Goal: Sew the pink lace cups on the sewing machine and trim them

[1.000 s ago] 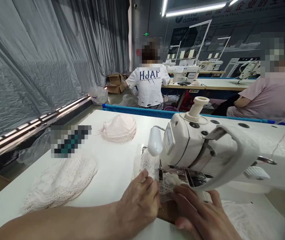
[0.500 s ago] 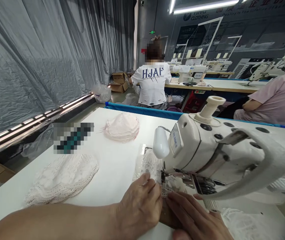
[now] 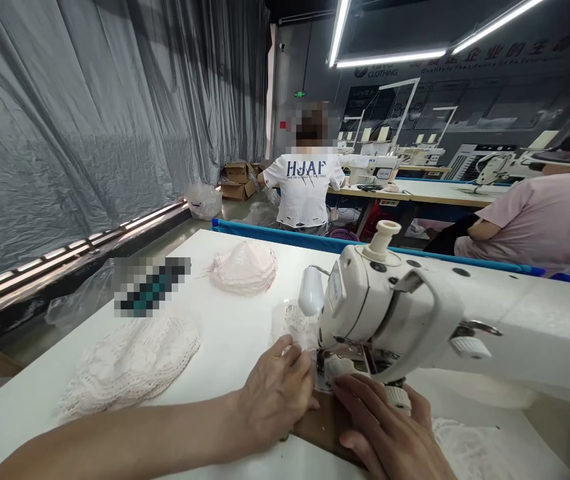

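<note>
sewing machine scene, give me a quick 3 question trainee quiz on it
1. True or false: both hands rest flat on the lace piece at the needle of the sewing machine.
2. Which hand lies nearer the machine's arm? A) left hand B) right hand
3. Fill in: the pile of pink cups sits on the table ____ the flat lace pile.

Key: 1 true; 2 B; 3 beyond

Beside the white sewing machine [image 3: 415, 313], the person's left hand [image 3: 275, 393] and right hand [image 3: 389, 433] were bare, without gloves, rings or watch, and the left forearm showed no sleeve.
</note>
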`<action>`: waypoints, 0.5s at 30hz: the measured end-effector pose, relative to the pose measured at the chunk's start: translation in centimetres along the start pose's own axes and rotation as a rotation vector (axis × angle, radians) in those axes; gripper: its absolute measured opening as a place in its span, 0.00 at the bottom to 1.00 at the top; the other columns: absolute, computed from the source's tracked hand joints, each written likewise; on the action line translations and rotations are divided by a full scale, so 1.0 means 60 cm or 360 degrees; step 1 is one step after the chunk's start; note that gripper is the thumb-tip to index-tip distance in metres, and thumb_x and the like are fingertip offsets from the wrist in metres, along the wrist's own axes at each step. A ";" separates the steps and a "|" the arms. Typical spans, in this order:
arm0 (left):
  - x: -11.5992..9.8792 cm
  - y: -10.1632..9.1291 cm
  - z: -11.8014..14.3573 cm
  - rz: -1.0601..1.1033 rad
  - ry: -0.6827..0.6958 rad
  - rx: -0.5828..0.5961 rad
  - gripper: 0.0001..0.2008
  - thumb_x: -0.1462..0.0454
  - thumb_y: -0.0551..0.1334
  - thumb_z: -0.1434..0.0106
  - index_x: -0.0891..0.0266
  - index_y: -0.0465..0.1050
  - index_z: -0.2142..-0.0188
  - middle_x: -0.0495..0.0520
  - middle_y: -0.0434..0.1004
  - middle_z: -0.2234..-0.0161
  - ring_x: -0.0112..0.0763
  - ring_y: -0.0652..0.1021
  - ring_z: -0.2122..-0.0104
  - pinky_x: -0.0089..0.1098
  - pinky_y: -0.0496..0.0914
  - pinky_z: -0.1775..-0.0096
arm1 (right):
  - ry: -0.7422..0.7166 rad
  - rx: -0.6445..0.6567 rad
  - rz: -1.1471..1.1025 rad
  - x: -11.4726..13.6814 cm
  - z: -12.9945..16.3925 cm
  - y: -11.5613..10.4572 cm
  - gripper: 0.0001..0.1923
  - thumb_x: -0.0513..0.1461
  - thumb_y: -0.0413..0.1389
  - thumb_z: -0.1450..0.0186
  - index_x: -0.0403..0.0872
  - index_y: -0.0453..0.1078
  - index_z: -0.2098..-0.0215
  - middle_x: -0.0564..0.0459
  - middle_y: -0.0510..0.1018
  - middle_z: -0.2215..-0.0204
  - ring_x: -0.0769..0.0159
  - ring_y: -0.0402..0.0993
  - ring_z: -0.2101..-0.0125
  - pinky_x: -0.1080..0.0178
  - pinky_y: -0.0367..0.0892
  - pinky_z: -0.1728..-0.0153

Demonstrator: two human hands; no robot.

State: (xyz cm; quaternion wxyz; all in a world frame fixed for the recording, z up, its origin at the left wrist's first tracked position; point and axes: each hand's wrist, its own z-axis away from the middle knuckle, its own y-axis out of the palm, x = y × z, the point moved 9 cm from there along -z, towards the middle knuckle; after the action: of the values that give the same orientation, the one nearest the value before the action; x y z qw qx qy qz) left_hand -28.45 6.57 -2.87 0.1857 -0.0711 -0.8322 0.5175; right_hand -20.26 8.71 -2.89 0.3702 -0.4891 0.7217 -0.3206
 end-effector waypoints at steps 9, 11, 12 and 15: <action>-0.037 -0.025 0.048 -0.0235 -0.0063 -0.0089 0.21 0.50 0.59 0.40 0.68 0.70 0.71 0.56 0.72 0.72 0.35 0.70 0.71 0.36 0.62 0.65 | 0.0267 0.0048 -0.0232 -0.007 0.006 -0.009 0.12 0.43 0.47 0.33 0.48 0.67 0.55 0.51 0.79 0.61 0.63 0.76 0.66 0.60 0.65 0.66; -0.076 -0.055 0.084 -0.0205 0.0008 -0.0252 0.16 0.56 0.60 0.39 0.66 0.66 0.77 0.51 0.67 0.80 0.29 0.65 0.79 0.33 0.58 0.71 | 0.0410 0.0102 -0.0379 -0.004 0.002 -0.010 0.12 0.45 0.48 0.33 0.49 0.65 0.55 0.51 0.77 0.63 0.65 0.76 0.69 0.64 0.69 0.72; -0.093 -0.073 0.101 -0.0155 0.0056 -0.0334 0.14 0.62 0.60 0.40 0.65 0.64 0.80 0.48 0.63 0.84 0.26 0.61 0.82 0.31 0.55 0.74 | 0.0486 0.0134 -0.0453 0.001 0.000 -0.008 0.14 0.46 0.48 0.34 0.49 0.64 0.55 0.50 0.76 0.64 0.65 0.76 0.71 0.65 0.69 0.75; -0.097 -0.106 0.121 0.0138 0.0061 -0.0282 0.12 0.70 0.57 0.39 0.64 0.62 0.79 0.44 0.58 0.84 0.22 0.56 0.84 0.30 0.53 0.76 | 0.0642 0.0231 -0.0589 0.026 -0.006 0.007 0.18 0.49 0.52 0.38 0.48 0.62 0.55 0.47 0.73 0.61 0.62 0.75 0.72 0.63 0.70 0.79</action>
State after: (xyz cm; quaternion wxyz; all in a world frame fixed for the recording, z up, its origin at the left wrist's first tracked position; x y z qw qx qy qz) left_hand -25.42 -4.15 -1.47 0.1721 -0.1331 -0.8672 0.4480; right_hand -21.11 7.41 -3.37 0.1883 -0.5110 0.6545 -0.5245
